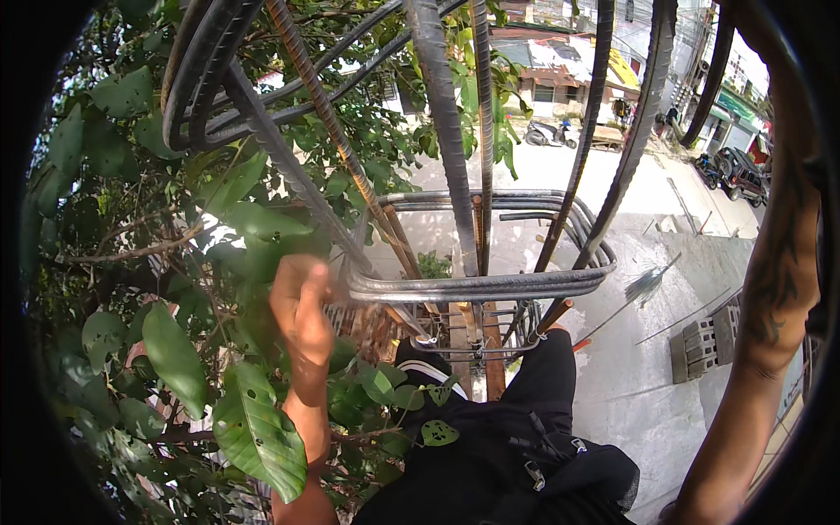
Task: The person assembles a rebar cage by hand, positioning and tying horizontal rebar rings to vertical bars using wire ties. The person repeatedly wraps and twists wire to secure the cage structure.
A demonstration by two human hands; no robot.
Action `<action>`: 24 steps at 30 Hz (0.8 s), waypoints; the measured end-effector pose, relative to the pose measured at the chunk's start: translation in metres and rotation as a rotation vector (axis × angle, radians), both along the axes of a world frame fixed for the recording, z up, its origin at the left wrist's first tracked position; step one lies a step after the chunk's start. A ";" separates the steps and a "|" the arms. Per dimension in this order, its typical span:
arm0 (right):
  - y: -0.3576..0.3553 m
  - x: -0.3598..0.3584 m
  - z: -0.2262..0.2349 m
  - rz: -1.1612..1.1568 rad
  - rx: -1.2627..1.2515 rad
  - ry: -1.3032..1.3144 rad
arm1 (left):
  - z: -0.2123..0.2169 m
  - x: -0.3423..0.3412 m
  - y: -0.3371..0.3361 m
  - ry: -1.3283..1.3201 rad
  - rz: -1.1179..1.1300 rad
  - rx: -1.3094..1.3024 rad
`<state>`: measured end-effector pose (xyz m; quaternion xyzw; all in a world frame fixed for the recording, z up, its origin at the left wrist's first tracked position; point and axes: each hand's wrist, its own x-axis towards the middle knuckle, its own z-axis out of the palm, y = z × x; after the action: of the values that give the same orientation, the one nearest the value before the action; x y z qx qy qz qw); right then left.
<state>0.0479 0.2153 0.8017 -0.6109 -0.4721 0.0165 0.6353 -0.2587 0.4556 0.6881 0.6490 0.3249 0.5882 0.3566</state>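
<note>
My left hand (302,319) is blurred, its back toward me and its fingers curled, right at the left corner of a stack of rectangular steel stirrups (490,284). Whether it grips the steel I cannot tell. The stirrups ring several ribbed vertical rebars (446,131) that rise past my head. A second bundle of stirrups (188,79) hangs on the bars at the upper left. My right forearm (770,289) runs up the right rim; its hand is out of view. My legs in black trousers (542,376) stand inside the cage.
Leafy tree branches (175,350) crowd the left side, touching the cage. Far below lie a concrete slab with grey blocks (700,341) and a broom (647,284). Beyond is a street with a parked motorbike (547,133) and a dark car (742,171).
</note>
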 end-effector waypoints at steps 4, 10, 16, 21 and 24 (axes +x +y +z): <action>0.005 0.003 0.004 0.030 0.028 -0.031 | 0.023 -0.002 0.055 0.513 -0.160 -0.226; -0.001 0.003 -0.005 0.010 0.000 -0.007 | 0.063 0.025 0.069 1.344 -0.053 0.220; 0.000 0.000 0.005 0.018 0.010 -0.017 | 0.086 0.035 0.079 1.378 -0.420 0.028; 0.031 -0.016 0.036 0.063 0.036 -0.059 | 0.063 0.024 0.073 1.001 -0.276 -0.195; 0.061 -0.040 0.079 0.079 0.105 -0.117 | 0.053 0.019 0.068 0.784 -0.228 -0.100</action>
<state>0.0081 0.2768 0.8808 -0.5576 -0.5322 -0.0191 0.6368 -0.2401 0.5234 0.7407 0.8377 0.3905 0.2364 0.2997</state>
